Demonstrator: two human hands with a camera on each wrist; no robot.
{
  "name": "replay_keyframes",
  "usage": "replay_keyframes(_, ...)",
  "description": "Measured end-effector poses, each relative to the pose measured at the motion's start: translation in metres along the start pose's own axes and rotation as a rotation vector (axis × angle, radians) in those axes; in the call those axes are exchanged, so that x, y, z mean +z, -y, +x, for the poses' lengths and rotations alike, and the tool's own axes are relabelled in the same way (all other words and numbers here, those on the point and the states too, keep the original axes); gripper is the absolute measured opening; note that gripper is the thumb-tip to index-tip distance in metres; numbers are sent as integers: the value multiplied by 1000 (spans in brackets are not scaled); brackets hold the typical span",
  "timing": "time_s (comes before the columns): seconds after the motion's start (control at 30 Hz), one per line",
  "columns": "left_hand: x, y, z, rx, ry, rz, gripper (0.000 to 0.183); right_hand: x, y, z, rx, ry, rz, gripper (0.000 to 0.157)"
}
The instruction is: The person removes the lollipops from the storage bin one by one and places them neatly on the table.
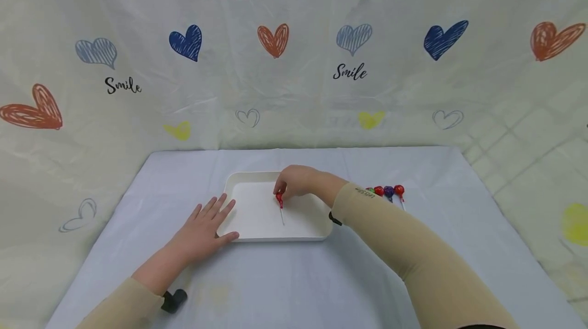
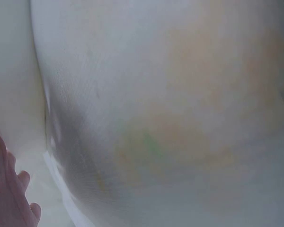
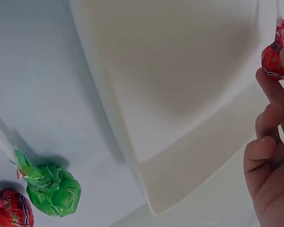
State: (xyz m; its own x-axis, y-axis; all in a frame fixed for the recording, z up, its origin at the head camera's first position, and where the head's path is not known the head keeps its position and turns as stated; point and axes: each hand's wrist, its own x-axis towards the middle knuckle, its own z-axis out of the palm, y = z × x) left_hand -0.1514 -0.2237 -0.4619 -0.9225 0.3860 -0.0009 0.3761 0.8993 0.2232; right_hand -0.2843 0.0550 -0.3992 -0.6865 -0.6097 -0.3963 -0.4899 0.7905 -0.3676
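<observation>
Between thumb and fingers my right hand (image 1: 296, 181) pinches a red-wrapped lollipop (image 3: 274, 59) by its candy head, over the white tray (image 1: 257, 232). In the head view the lollipop's white stick points down toward the tray's near side. My left hand (image 1: 202, 229) lies with spread, straight fingers at the tray's left edge, its fingertips reaching over the rim. Only part of that hand shows at the lower left of the left wrist view.
A row of lollipops lies right of the tray, partly hidden behind my right sleeve: a green one (image 3: 54, 191), a purple one (image 1: 389, 191) and red ones (image 1: 399, 189) among them. A white cloth (image 1: 294, 278) covers the table. Behind hangs a sheet printed with hearts.
</observation>
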Motion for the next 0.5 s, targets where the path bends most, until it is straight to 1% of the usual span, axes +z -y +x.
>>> replay_keyframes(0.1, 1, 0, 1, 6, 1, -15, 88, -4, -1, -3, -5, -11, 9, 24)
replay_keyframes(0.33, 3, 4, -1, -5, 5, 18, 90, -11, -5, -11, -69, -60, -20, 27)
replay_keyframes(0.5, 4, 3, 1, 10, 9, 12, 93, -17, -13, -23, -72, -102, -31, 28)
